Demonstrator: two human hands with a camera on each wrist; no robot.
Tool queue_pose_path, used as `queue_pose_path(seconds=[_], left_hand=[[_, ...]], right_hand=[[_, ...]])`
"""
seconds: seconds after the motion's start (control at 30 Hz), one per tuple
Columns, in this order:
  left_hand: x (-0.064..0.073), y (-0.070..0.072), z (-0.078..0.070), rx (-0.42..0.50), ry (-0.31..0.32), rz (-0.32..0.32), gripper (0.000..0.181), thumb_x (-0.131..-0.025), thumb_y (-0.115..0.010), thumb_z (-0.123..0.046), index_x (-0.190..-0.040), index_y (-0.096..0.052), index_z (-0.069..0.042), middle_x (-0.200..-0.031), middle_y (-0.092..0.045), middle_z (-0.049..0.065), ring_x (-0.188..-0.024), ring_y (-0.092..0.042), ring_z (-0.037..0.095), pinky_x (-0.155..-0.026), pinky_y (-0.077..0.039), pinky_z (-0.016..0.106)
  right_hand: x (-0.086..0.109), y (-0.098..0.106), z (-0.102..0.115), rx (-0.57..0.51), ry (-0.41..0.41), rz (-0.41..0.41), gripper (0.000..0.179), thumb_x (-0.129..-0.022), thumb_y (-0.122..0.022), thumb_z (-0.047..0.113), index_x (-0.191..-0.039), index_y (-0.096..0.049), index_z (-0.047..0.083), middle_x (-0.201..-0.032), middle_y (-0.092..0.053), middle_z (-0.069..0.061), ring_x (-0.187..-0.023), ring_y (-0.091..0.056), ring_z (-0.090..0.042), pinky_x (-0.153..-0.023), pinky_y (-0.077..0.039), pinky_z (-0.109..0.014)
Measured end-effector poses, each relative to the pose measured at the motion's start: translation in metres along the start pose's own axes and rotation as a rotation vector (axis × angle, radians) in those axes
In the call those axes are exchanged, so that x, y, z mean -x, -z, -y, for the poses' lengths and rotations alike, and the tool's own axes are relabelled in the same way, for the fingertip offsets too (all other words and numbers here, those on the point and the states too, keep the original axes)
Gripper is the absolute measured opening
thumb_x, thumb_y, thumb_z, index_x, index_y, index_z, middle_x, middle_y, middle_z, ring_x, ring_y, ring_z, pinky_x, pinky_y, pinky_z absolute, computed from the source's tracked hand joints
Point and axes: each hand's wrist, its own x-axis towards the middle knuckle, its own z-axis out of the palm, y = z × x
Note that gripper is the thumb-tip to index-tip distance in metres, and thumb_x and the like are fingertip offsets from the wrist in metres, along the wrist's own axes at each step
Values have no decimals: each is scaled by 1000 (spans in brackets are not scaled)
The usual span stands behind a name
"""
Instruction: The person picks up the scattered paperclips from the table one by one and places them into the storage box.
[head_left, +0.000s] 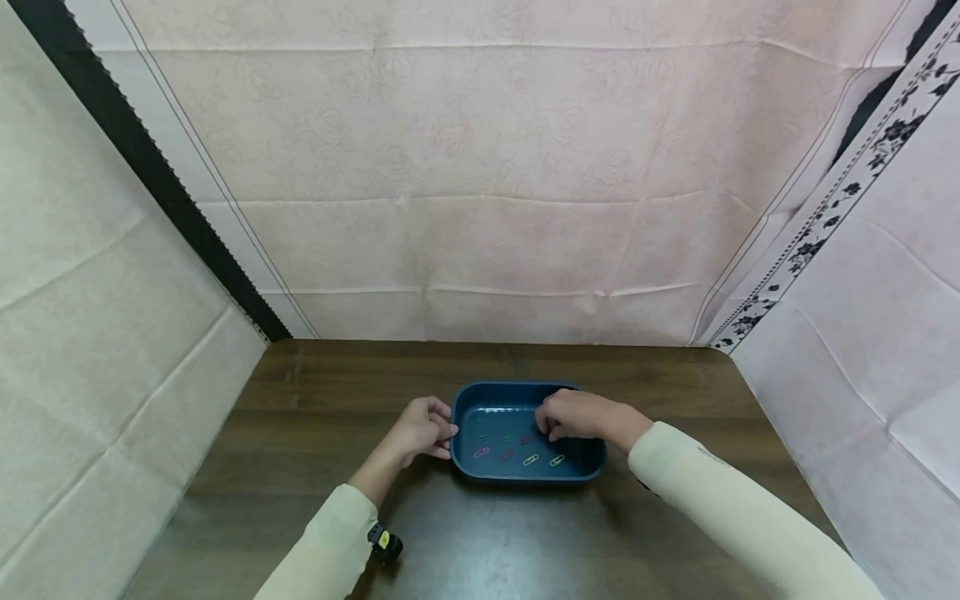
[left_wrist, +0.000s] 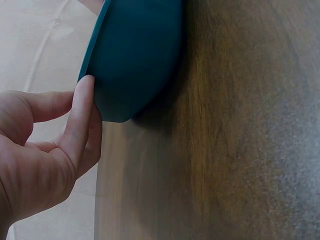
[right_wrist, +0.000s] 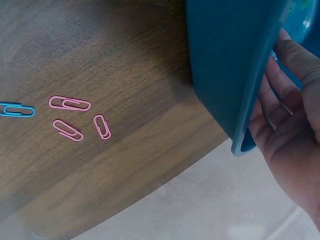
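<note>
A dark blue plastic tray sits on the wooden table. Its left rim is pinched between the thumb and fingers of my left hand, seen close up in the left wrist view. My right hand reaches over the right rim, its bent fingers down inside the tray; I cannot tell whether they hold a clip. Several paper clips lie on the tray floor, among them a yellow paper clip, a pink paper clip and small green ones.
In the right wrist view, pink paper clips and a blue paper clip lie on the table beside the tray. Pale cloth hangs behind the table's far edge and along both sides.
</note>
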Motion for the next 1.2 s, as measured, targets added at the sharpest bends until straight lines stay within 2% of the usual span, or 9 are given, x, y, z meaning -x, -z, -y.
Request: queue_pose_path(seconds=[0.3, 0.57, 0.7, 0.87, 1.07, 1.2], left_hand=[[1, 1, 0, -9, 6, 2, 27, -99, -65, 1, -122, -54, 6, -97, -67, 25, -67, -64, 21, -63, -66, 34], [1, 2, -1, -8, -2, 4, 26, -99, -65, 1, -122, -54, 6, -95, -66, 24, -67, -65, 21, -63, -66, 35], [2, 1, -1, -7, -5, 8, 27, -98, -66, 1, -122, -54, 7, -95, -66, 24, -67, -65, 21, -64, -66, 35], [4, 0, -3, -6, -8, 14, 28, -98, -65, 1, -123, -53, 8, -94, -66, 24, -66, -64, 21, -63, -66, 34], [4, 0, -3, -7, -10, 11, 27, -99, -65, 1, -122, -54, 8, -96, -66, 26, -67, -64, 20, -63, -66, 34], [3, 0, -2, -8, -4, 8, 27, -99, -65, 1, -123, -54, 7, -98, -66, 27, -68, -64, 20, -63, -66, 34]], right_hand=[[13, 6, 2, -45, 61, -79, 9, -95, -74, 11, -104, -73, 13, -98, -68, 3, -84, -58, -4, -77, -58, -22], [29, 8, 1, -55, 98, -205, 14, -95, -75, 13, -109, -74, 11, -105, -71, 1, -95, -66, -11, -85, -62, -29], [40, 7, 0, -76, 73, -251, 17, -95, -75, 15, -113, -74, 14, -112, -71, 1, -104, -68, -17, -91, -62, -37], [55, 4, -5, -118, 21, -309, 22, -97, -74, 19, -118, -73, 20, -120, -71, 2, -115, -66, -19, -97, -61, -40], [73, 2, -9, -179, 27, -395, 25, -96, -74, 16, -121, -72, 17, -122, -71, -3, -115, -67, -23, -95, -61, -46], [82, -1, -12, -205, -6, -442, 28, -96, -74, 16, -124, -72, 18, -125, -71, -2, -118, -66, -24, -98, -60, -46]])
